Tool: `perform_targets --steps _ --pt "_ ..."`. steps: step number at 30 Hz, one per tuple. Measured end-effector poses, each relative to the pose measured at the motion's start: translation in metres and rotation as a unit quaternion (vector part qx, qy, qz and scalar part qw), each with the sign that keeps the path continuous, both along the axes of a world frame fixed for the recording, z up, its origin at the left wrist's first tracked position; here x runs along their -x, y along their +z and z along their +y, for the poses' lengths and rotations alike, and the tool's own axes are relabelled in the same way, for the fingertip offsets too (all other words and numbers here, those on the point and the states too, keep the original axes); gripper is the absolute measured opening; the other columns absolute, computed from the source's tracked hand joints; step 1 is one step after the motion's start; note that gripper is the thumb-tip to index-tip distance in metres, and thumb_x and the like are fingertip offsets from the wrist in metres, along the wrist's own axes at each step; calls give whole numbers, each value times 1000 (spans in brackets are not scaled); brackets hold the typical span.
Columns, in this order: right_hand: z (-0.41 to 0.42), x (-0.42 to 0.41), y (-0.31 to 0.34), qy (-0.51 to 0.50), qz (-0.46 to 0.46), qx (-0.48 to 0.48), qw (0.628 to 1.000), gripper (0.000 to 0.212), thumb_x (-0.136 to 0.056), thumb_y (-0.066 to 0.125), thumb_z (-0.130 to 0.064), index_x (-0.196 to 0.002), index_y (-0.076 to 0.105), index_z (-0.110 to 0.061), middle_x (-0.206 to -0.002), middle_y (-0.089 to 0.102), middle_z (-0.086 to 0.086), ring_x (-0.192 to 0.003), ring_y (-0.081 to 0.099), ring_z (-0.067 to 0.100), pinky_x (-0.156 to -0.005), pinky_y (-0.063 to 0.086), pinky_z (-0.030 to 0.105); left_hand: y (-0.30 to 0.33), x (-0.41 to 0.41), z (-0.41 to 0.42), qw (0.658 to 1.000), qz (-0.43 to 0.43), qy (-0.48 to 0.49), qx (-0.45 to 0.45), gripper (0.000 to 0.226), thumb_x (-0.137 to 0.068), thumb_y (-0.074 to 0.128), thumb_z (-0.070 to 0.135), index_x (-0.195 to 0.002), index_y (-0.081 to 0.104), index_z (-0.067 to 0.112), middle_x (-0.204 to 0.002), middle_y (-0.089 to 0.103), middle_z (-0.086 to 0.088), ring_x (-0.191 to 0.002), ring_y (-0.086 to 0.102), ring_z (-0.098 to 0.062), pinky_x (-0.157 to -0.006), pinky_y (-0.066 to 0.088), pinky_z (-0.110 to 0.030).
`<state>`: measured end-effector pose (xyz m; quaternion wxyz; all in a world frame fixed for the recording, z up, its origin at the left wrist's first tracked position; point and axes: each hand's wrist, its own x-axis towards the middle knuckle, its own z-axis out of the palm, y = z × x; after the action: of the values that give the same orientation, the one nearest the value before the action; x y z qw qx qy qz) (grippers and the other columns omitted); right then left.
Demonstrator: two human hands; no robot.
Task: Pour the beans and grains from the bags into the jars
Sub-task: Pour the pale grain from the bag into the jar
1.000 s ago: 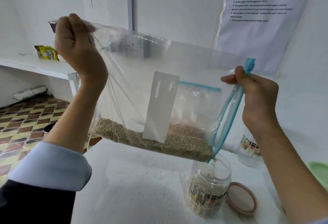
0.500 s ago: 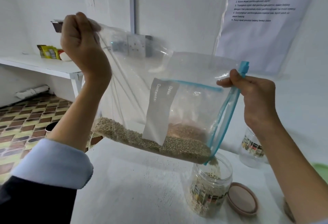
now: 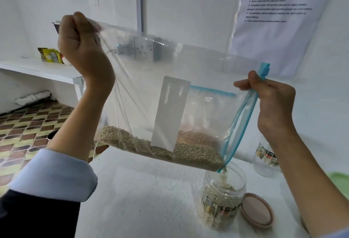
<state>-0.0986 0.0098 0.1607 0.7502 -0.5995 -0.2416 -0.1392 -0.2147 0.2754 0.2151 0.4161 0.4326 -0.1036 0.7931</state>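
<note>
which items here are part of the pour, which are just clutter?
In use: zip bag, grains, open jar, its lid, left hand, right hand.
Lying about: second jar, yellow packets, wall notice.

A white table [image 3: 143,196] is carrying an open jar [image 3: 222,200] of grains near its right side, with a brown lid [image 3: 257,212] lying just right of it. A second jar [image 3: 267,159] is standing farther back to the right.
</note>
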Motion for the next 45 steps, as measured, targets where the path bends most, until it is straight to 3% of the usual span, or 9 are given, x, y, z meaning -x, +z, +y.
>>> perform_targets --steps 3,6,13,16,24,32,35,40,45 --pt "1 0 0 4 2 15 1000 23 -90 63 -28 -70 71 -20 -68 72 -11 -75 65 5 -79 46 12 0 1 0 1000 2 -2 -2 37 -94 41 2 -63 42 22 -49 48 17 -49 38 1 -51 30 -14" --pt "2 -2 -2 -5 8 -2 1000 23 -90 63 -27 -70 71 -19 -66 71 -12 -70 64 1 -70 44 6 -1 0 2 1000 0 -6 -2 37 -94 41 2 -63 43 21 -50 50 16 -49 40 -2 -51 31 -16" --pt "1 -6 -2 12 6 2 1000 26 -89 64 -27 -66 72 -21 -68 73 -9 -75 65 6 -77 46 12 -2 -1 1 1000 7 -6 2 38 -95 40 1 -63 41 22 -48 49 18 -48 38 -4 -49 28 -16" --pt "-1 -6 -3 29 0 36 999 30 -88 65 -28 -61 75 -23 -71 74 -6 -82 66 13 -90 46 23 -2 -2 -2 1000 14 -4 2 38 -94 39 0 -64 40 23 -48 48 21 -49 38 4 -52 29 -13" --pt "-7 -3 -5 17 -6 37 999 21 -89 64 -27 -72 73 -17 -70 73 -7 -76 64 7 -87 46 19 -4 -6 1 1000 11 -5 0 36 -94 41 3 -64 43 23 -50 50 19 -51 39 3 -55 31 -15" --pt "-12 2 -8 10 -3 -8 1000 30 -87 67 -24 -58 76 -25 -68 73 -5 -74 64 12 -86 49 22 -5 -8 2 1000 -6 -11 0 35 -93 42 5 -62 41 21 -49 49 17 -49 38 -3 -51 30 -18" --pt "-13 5 -8 20 -3 19 1000 30 -88 66 -26 -59 76 -27 -69 73 -5 -75 66 13 -93 48 29 -4 -8 -3 1000 2 -9 -3 39 -94 38 -2 -65 37 24 -46 45 21 -48 37 5 -53 29 -11" --pt "-15 8 -2 14 13 -8 1000 32 -88 67 -26 -57 75 -25 -71 74 -3 -78 65 16 -97 49 34 0 -5 1 1000 -7 9 -5 31 -93 43 10 -63 43 20 -52 50 15 -47 37 -10 -48 29 -20" --pt "-12 9 0 13 28 12 999 30 -87 66 -27 -59 73 -21 -71 74 -3 -75 65 11 -99 46 34 1 -2 1 999 -4 31 -11 30 -93 43 12 -64 43 20 -52 49 13 -46 36 -12 -47 28 -19"
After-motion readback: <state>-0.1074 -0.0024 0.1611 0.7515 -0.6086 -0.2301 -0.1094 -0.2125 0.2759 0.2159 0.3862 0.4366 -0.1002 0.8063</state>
